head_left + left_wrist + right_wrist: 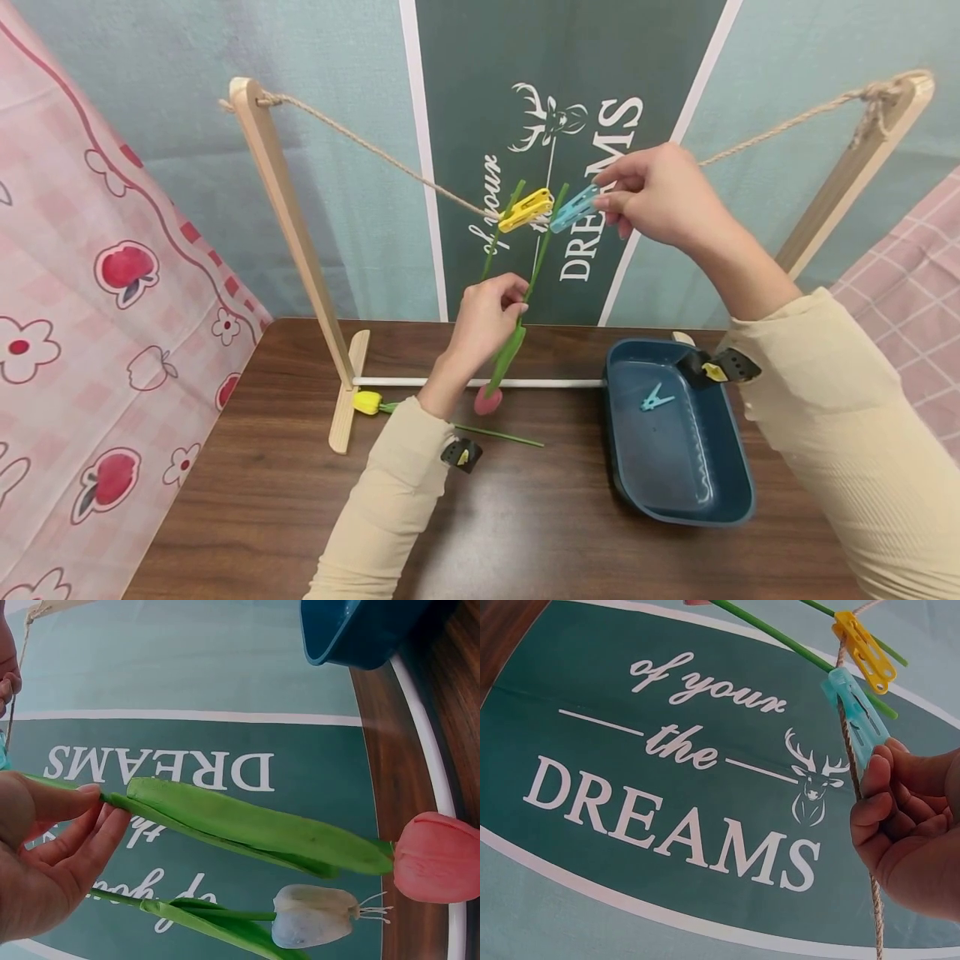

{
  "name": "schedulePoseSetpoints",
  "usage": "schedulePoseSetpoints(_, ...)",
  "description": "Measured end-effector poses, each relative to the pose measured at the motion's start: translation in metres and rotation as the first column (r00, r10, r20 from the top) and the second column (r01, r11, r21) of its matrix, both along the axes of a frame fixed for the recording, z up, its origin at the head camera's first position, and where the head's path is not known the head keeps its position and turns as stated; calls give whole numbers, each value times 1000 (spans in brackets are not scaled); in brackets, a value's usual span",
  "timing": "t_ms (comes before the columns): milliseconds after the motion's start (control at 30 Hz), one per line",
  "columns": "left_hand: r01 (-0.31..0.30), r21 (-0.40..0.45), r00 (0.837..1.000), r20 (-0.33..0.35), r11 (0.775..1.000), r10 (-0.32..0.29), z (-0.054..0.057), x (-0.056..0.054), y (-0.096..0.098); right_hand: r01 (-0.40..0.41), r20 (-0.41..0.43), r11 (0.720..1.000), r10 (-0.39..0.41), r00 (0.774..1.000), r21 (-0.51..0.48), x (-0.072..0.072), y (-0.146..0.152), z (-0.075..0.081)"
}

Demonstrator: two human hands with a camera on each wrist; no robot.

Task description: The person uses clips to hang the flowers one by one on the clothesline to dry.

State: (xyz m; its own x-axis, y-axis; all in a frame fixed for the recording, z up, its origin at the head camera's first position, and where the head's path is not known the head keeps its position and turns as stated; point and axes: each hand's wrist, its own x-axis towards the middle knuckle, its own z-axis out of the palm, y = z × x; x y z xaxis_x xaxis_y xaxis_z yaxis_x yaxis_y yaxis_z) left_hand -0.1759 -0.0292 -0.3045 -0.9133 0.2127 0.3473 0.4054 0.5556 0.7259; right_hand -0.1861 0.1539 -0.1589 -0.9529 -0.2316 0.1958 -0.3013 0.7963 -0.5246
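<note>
Pink tulip [507,354], hanging bloom-down in front of the rope stand, its stem running up to the rope [375,152]; I'd judge it light and artificial, the stem thin and springy, the leaf and petals soft enough to crease, so the bare stem above the leaf looks the best place to take hold. That is just where the left hand [487,315] pinches it, thumb against fingers; the right hand [656,196] grips the handle end of a light-blue clothespin [574,209], whose other end sits at the stem and rope; whether it bites on both I cannot tell from where I stand.

Just beside it, a yellow clothespin [527,211] is clipped at the rope with the stem of a white tulip [313,916], also head-down; a yellow tulip [367,403] lies on the table [525,525], its stem passing beneath the left forearm; a second light-blue clothespin [657,400] lies in the dark-blue tub [652,467].

Counting up: three tulips, one of each colour; three clothespins, two light-blue and one yellow; two wooden posts [292,225], one rope between them, one white bar [555,383] low down, and one tub.
</note>
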Motion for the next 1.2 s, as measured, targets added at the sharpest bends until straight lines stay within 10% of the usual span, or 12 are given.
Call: schedulePoseSetpoints(1200, 17, -3, 997, -74, 1000, -17, -2, 2, -2, -3, -73, 1000, 1, 997, -27, 1, -2, -3)
